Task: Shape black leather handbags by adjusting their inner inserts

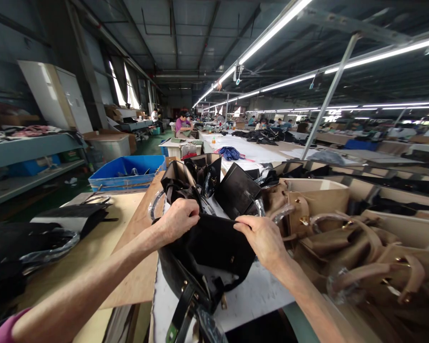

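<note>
Two bare hands, mine: left hand [181, 218] and right hand [262, 236], each pinching top edge of one soft black handbag [214, 252], fingers closed on it. Bag hangs open between them, low over white-topped bench [268, 295], two hands on one edge. One open blue plastic bin [127, 174] beyond, to left. Several tan handbags with curved handles [318, 200] crowd right side; overlapping, can't count exactly.

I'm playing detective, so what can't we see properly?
In the head view:
Far side of the black handbag: hidden by itself.
End of the plastic-wrapped handle: cut off below.
Bottom of the blue bin: partly behind its near wall.
What the purple-topped worker holds: too small.
</note>
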Available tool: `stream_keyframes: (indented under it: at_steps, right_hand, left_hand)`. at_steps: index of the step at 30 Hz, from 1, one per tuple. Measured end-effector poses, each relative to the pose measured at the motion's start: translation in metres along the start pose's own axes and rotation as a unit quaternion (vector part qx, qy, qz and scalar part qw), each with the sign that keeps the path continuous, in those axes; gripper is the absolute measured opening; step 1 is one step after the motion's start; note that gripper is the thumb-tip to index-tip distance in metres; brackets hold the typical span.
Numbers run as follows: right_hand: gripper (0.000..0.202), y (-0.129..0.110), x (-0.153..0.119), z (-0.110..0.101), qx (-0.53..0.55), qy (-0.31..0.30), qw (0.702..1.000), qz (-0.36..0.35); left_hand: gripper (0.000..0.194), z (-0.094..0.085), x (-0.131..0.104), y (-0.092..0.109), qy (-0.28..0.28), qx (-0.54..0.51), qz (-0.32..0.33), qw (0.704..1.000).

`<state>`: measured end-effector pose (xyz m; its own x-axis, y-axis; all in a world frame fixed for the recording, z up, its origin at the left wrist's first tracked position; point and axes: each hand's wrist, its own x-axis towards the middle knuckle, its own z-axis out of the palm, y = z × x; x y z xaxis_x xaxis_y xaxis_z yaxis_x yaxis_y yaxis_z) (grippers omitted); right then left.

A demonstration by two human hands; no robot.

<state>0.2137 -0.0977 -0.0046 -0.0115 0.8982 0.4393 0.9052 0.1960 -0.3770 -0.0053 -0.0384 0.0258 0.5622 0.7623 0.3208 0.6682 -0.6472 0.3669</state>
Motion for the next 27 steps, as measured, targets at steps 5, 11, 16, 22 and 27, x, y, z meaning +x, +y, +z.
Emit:
stream_keyframes:
  at_steps: [5,11,16,22,27]
  right_hand:
    - [0.025,-0.024,0.011,0.004,-0.081,-0.028,0.996,-0.035]
    - [0.020,-0.048,0.026,0.017,-0.118,-0.051,0.990,-0.063]
    - [0.021,-0.043,0.027,0.019,-0.113,-0.051,0.989,-0.076]
    - [0.026,-0.041,0.020,0.014,-0.112,-0.053,0.989,-0.082]
    - [0.028,-0.038,0.020,0.016,-0.113,-0.058,0.989,-0.072]
  left_hand:
    - [0.015,0.002,0.000,-0.001,0.000,0.004,0.000,1.000]
    - [0.008,-0.003,-0.005,-0.001,-0.013,0.013,0.006,1.000]
    - [0.052,-0.014,-0.024,-0.009,-0.013,0.095,-0.034,0.995]
    - [0.044,-0.021,-0.035,-0.015,-0.105,0.140,-0.066,0.982]
    - [0.023,-0.022,-0.029,-0.016,-0.088,0.066,-0.065,0.992]
